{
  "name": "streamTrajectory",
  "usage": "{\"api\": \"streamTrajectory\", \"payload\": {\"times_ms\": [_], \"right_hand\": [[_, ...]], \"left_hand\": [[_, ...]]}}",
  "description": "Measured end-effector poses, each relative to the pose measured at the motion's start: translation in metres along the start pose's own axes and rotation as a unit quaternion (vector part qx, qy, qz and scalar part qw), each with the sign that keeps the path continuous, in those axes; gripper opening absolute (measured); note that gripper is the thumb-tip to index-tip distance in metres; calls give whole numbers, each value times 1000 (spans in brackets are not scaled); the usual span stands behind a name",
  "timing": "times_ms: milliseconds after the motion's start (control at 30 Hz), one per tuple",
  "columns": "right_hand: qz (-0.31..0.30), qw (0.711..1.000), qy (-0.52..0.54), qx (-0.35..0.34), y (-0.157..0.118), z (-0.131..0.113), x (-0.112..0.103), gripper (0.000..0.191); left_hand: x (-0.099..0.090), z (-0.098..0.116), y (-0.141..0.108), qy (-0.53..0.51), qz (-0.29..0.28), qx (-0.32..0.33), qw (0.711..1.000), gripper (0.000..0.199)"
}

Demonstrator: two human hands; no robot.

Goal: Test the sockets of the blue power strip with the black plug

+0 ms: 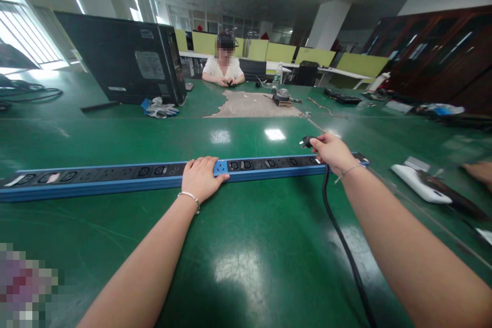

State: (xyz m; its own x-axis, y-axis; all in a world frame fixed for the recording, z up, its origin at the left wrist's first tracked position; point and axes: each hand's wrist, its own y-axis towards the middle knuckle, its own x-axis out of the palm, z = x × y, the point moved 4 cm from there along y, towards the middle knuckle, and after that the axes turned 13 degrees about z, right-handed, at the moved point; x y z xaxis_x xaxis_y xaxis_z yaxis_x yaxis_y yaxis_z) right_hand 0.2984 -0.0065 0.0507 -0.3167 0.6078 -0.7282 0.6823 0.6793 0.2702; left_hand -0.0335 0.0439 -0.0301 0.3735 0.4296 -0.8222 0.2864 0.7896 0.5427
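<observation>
A long blue and black power strip (265,165) lies across the green table, with several sockets along its top. My left hand (203,177) rests over the middle of the strip, fingers laid across it, just left of a blue socket (220,167). Above the strip's right part, my right hand (331,152) pinches a black power plug (307,141), its metal pins pointing left. The plug is apart from the sockets. From under that hand a thick black cord (340,230) hangs down and runs over the table toward me.
At the back left stands a black computer case (130,59), with work gloves (159,107) before it. A person (223,66) sits across the table. A bare board patch (253,105) lies mid-table. To the right is a white handheld device (418,183), near another person's hand (480,171).
</observation>
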Motion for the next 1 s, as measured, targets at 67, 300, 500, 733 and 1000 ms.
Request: {"api": "streamTrajectory", "payload": {"times_ms": [67,300,500,733,1000], "right_hand": [[33,995,-89,-30,4,14,-1,26],[-31,965,-245,-91,9,41,17,34],[-43,963,-254,-78,11,48,24,37],[-70,953,-287,-74,7,40,29,39],[-90,943,-311,-77,1,40,37,39]], "left_hand": [[0,0,0,-2,-2,-2,1000,56],[-1,1,0,-3,-4,-5,1000,54],[0,0,-1,1,4,4,1000,55],[-1,1,0,4,-1,1,1000,55],[0,1,-1,8,0,2,1000,55]]}}
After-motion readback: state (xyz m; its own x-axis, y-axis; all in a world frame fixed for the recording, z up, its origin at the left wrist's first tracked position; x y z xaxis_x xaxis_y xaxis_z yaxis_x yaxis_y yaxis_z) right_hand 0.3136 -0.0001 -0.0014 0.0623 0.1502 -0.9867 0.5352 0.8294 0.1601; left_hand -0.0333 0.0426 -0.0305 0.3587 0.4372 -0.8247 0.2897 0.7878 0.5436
